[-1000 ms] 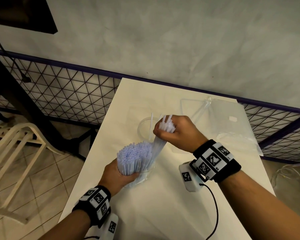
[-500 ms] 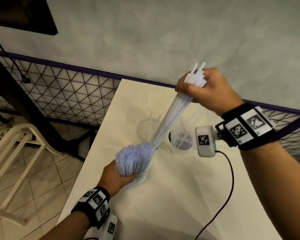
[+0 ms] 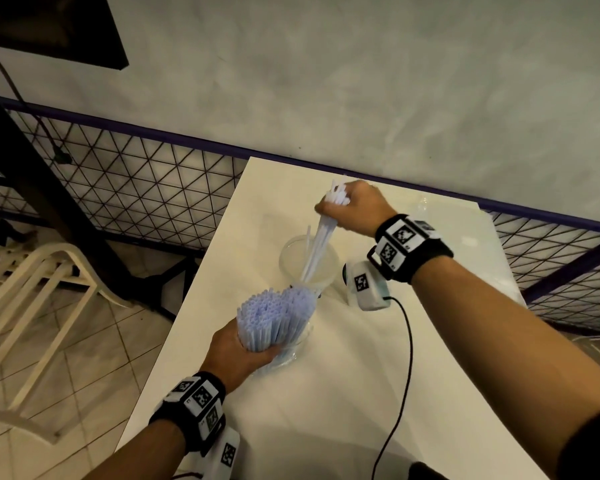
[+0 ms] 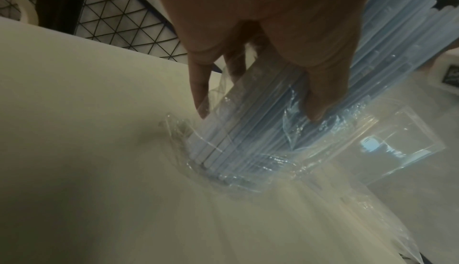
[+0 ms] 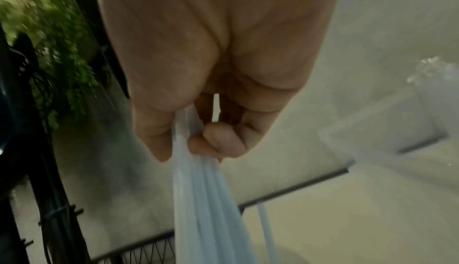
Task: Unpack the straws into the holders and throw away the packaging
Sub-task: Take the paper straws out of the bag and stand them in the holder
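My left hand [image 3: 246,355] grips a thick bundle of pale blue straws [image 3: 274,317] still in its clear plastic wrap [image 4: 248,174], standing tilted on the white table [image 3: 326,410]. The left wrist view shows my fingers [image 4: 198,91] curled round the wrapped bundle [image 4: 285,121]. My right hand [image 3: 350,209] pinches a small bunch of straws [image 3: 317,247] by their tops, their lower ends inside a clear round holder [image 3: 309,261]. In the right wrist view my thumb and fingers [image 5: 218,140] clamp that bunch [image 5: 203,199]. One loose straw [image 3: 307,237] leans in the holder.
A clear flat plastic piece [image 4: 387,146] lies on the table behind the bundle. A wire mesh fence [image 3: 136,188] with a purple rail runs along the table's far and left side. A white plastic chair [image 3: 32,289] stands on the tiled floor at left. A cable [image 3: 402,375] crosses the table.
My right hand pulled a small bunch of straws up out of the bundle, swung left and came down, so the bunch's ends now stand in the clear holder. The left hand kept its grip.
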{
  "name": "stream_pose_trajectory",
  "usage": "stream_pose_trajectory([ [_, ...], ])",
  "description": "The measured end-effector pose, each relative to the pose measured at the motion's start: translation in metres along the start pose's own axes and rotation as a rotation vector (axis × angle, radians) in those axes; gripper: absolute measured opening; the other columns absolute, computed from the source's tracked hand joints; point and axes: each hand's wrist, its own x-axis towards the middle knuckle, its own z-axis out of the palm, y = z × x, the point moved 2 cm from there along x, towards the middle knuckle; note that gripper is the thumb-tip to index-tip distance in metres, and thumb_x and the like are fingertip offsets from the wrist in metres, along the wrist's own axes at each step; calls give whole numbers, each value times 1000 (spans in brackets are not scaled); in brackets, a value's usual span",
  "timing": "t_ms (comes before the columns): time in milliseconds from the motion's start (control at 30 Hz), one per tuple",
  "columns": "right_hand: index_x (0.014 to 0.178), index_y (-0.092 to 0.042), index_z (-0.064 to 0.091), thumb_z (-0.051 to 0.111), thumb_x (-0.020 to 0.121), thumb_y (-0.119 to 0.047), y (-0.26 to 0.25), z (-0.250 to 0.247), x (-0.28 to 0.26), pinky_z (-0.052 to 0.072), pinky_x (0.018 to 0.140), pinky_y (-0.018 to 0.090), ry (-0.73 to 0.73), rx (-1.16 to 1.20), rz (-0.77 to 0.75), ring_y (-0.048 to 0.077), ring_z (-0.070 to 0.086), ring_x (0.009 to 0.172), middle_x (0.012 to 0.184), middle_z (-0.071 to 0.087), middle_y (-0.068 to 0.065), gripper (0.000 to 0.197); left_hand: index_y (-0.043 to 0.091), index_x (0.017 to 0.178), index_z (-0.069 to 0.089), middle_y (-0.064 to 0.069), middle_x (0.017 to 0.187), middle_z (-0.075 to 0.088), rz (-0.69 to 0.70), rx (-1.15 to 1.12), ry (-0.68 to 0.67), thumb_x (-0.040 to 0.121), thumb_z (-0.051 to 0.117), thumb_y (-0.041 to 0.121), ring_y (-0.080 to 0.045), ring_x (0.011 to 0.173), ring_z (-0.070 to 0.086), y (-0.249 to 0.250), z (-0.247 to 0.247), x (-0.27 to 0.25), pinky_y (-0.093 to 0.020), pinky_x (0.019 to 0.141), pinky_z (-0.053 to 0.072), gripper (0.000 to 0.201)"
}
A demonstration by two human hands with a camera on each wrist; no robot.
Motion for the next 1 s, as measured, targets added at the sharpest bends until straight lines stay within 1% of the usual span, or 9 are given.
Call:
stream_pose_trajectory([
  [133,106,-9,68,80,75,-54,13,24,2,58,75,29,-179,9,136,13,69,63,90,75,5,57,30,102,61,13,94,69,-2,-7,-9,58,92,20,15,83,64,-2,-1,1,-4,67,48,54],
  [300,146,-11,43,70,79,-64,14,17,5,46,90,26,-143,-103,145,23,69,101,138,55,4,89,32,100,62,11,95,71,-10,-3,-14,58,92,23,9,86,66,-4,0,2,-7,71,48,53],
  [367,141,-12,50,65,88,-54,9,9,0,39,91,24,-28,-138,49,24,61,111,133,57,8,70,31,101,62,12,95,71,-19,-12,-16,58,92,24,9,85,66,-4,0,2,-6,69,48,53],
  [433,130,-16,60,62,96,-32,-2,-1,-15,41,87,23,6,-103,-60,16,59,93,120,63,4,38,31,103,63,12,95,71,-20,-16,-24,58,92,24,10,86,66,-4,0,2,-4,68,47,54],
  [533,115,-21,69,60,86,-1,-6,-2,-44,50,77,21,-219,-12,-181,4,62,75,108,68,-5,37,34,102,61,13,96,71,-26,-29,-34,59,92,23,11,87,65,-3,-1,1,-4,68,47,54],
  [667,128,-28,60,74,78,-8,7,20,-82,49,69,12,-476,-24,-213,15,66,83,119,61,-10,55,38,97,59,16,93,69,-16,-1,-33,59,92,23,15,84,64,-1,0,2,-2,67,46,53],
  [767,125,-25,61,80,78,-19,18,43,-98,51,70,14,-475,-1,-244,11,66,78,120,62,-14,52,38,100,58,18,93,68,-13,26,-30,58,92,25,17,83,62,-1,-1,2,-1,67,45,55],
  [867,110,-23,64,82,78,-20,27,59,-104,53,68,20,-379,95,-248,9,63,67,102,65,-21,37,42,98,58,20,96,68,1,45,-26,57,91,29,16,86,63,-1,-1,2,-4,72,45,54],
  [1000,99,-30,60,83,77,-17,34,73,-109,40,60,9,-335,156,-203,3,55,56,67,60,-20,34,44,96,58,21,95,68,12,41,-20,57,92,29,16,87,63,-1,0,1,-7,75,46,54],
])
